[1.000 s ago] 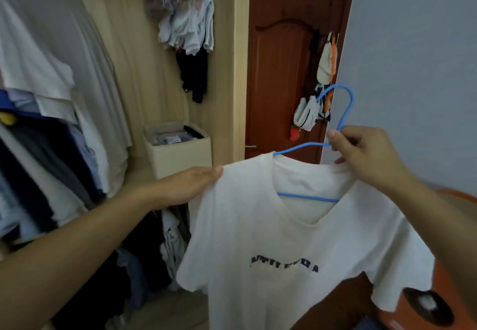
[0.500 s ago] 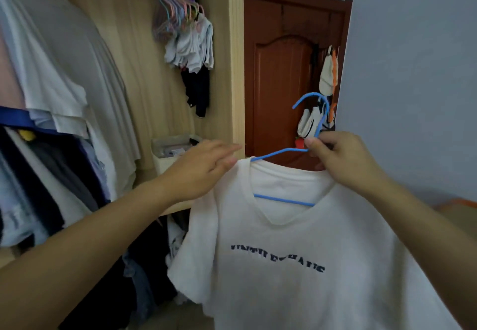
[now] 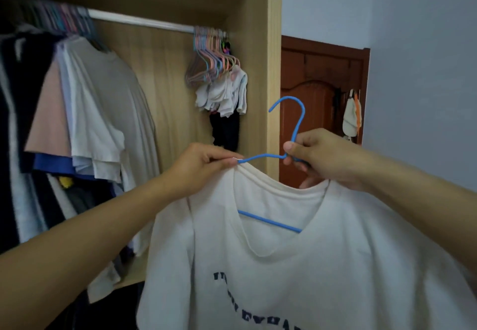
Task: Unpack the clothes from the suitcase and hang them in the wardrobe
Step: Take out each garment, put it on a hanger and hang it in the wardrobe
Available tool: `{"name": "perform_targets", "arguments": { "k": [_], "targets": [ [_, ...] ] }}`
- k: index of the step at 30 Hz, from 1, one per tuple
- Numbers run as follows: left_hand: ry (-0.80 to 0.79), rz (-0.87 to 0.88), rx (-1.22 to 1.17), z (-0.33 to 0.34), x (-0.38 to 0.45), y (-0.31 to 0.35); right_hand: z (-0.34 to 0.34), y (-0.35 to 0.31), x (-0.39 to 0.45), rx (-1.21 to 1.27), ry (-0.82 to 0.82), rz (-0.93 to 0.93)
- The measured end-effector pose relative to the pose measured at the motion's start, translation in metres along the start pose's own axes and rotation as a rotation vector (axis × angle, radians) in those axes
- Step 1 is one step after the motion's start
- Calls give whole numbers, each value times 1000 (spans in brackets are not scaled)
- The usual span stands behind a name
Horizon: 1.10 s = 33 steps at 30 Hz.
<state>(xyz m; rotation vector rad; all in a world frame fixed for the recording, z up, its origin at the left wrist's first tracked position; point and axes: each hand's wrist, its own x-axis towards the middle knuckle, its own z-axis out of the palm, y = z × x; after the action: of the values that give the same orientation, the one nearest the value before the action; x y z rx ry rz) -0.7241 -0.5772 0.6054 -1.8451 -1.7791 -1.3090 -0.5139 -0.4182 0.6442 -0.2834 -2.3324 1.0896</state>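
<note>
Wardrobe (image 3: pixel 260 76) ahead of us, its rail (image 3: pixel 140 22) bare between the hung shirts (image 3: pixel 98 113) and spare hangers (image 3: pixel 214 58). Our right hand (image 3: pixel 322 156) clamps the blue hanger (image 3: pixel 260 159) below its hook; left hand (image 3: pixel 204 168) pinches the white T-shirt (image 3: pixel 296 265) shoulder. We should lift the hook clear over that bare stretch.

The rail (image 3: pixel 139 22) lies bare between the hung shirts (image 3: pixel 103 113) at left and the bunched empty hangers (image 3: pixel 211 58) at right.
</note>
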Motion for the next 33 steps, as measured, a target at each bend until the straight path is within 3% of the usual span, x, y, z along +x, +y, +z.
{"name": "perform_targets", "arguments": {
  "k": [4,8,13,16,20,23,26,28,33],
  "targets": [
    [-5,-29,-87,-39,6,-25,35,-12,45,-148,109,-75],
    [-108,25,415,-114,20,-71,37,-41,92,-166,254,-93],
    [-33,-41,923,-187,62,-106,32,-100,138,-111,69,-110],
    [-28,-75,1039,-206,82,-120,34,-119,165,-167,87,-109],
    [22,-168,985,-233,112,-145,51,-141,209,-15,206,-77],
    [93,-208,1127,-264,118,-170,68,-139,238,75,252,-16],
    [168,-166,1338,-303,112,-201,89,-129,270,223,226,15],
    [201,-246,1425,-326,109,-214,93,-136,302,416,200,17],
    [435,-330,1427,-366,123,-235,90,-177,401,713,86,-59]
  ]
}}
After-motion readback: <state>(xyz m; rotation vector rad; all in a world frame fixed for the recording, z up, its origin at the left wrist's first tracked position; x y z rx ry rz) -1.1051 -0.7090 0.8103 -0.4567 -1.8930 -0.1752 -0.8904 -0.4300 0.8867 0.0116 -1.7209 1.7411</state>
